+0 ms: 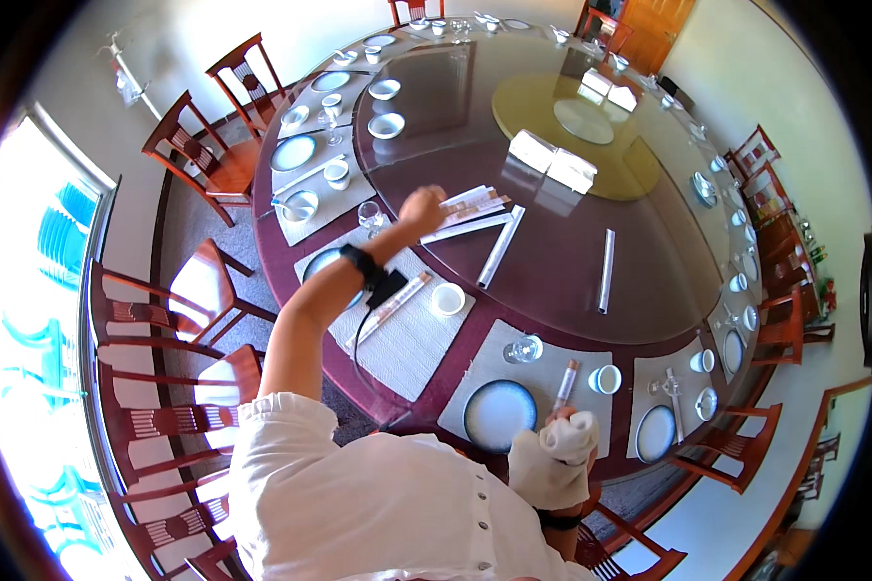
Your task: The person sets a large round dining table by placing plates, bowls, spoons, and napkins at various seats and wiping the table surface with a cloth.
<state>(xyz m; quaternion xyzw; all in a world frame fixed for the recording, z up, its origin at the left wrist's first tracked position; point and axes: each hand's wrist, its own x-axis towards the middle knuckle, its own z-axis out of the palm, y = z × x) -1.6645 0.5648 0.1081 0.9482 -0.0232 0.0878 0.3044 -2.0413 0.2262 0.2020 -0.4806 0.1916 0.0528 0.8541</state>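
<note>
My left hand [422, 209] reaches over the glass turntable, its fingers closed at the ends of a bunch of paper-wrapped chopstick packets [475, 201]. A long white chopstick packet [502, 248] lies beside the bunch, and another packet [607, 271] lies apart to the right. Near the table's front edge my right hand [559, 415] is closed on the lower end of a wrapped chopstick packet [567, 383]. A beige cloth [550, 467] drapes over that hand and hides most of it. The packet is between a blue-rimmed plate [500, 415] and a white cup [606, 379].
Grey placemats [418, 354] with plates, bowls and glasses ring the round table. A stemmed glass [524, 349] stands ahead of the near plate. White napkin boxes [552, 161] sit on the turntable. Wooden chairs [208, 281] surround the table; a bright window [39, 339] is at left.
</note>
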